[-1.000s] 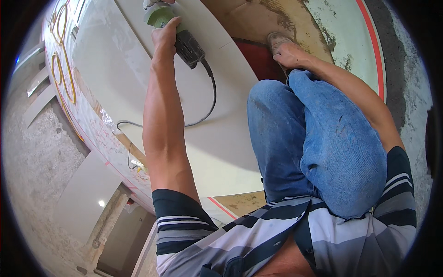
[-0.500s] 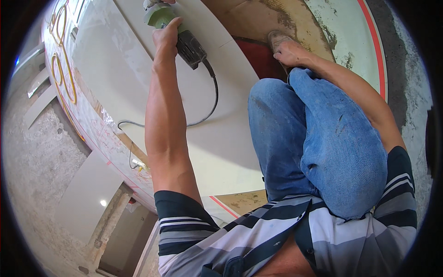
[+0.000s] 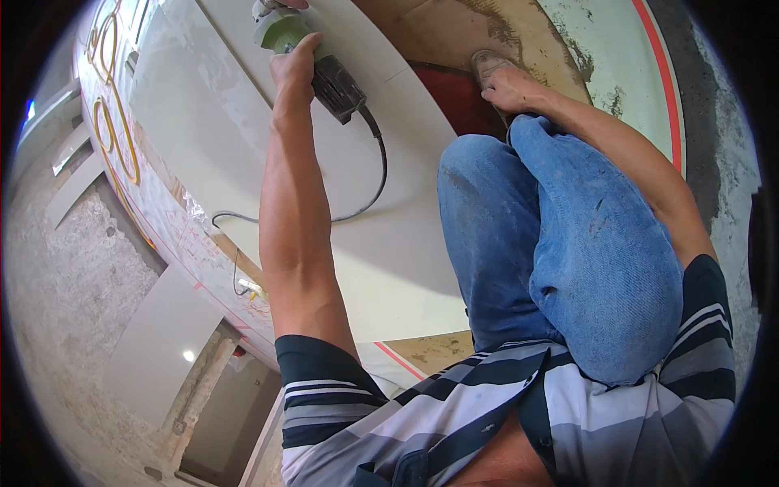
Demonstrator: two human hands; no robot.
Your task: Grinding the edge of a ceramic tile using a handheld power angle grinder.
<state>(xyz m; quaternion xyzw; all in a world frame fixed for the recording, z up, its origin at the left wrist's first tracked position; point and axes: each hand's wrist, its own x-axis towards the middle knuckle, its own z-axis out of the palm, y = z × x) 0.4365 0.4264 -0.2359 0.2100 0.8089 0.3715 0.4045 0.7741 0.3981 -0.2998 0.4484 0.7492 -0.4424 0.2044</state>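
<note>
My left hand (image 3: pixel 295 65), at the far end of my stretched arm, is closed round a green and black angle grinder (image 3: pixel 337 89). The grinder lies over a large pale slab (image 3: pixel 389 243), and its black cord curves back across that surface. Its front end is cut off by the top edge of the picture. Part of another person's hand (image 3: pixel 294 3) shows there beside the tool. My right hand (image 3: pixel 513 89) rests against a dusty shoe (image 3: pixel 489 65) with its fingers curled. Whether anything is inside those fingers is hidden.
A dark straight gap (image 3: pixel 231 53) runs along the slab on the left. Beyond it lie yellow hose loops (image 3: pixel 114 134) on white sheeting. My bent knees in jeans (image 3: pixel 600 243) fill the middle right. A red stripe (image 3: pixel 661 65) borders the pale floor at far right.
The whole view has shifted very slightly to the right. My left hand with the angle grinder and my right hand at the shoe stay almost where they were.
</note>
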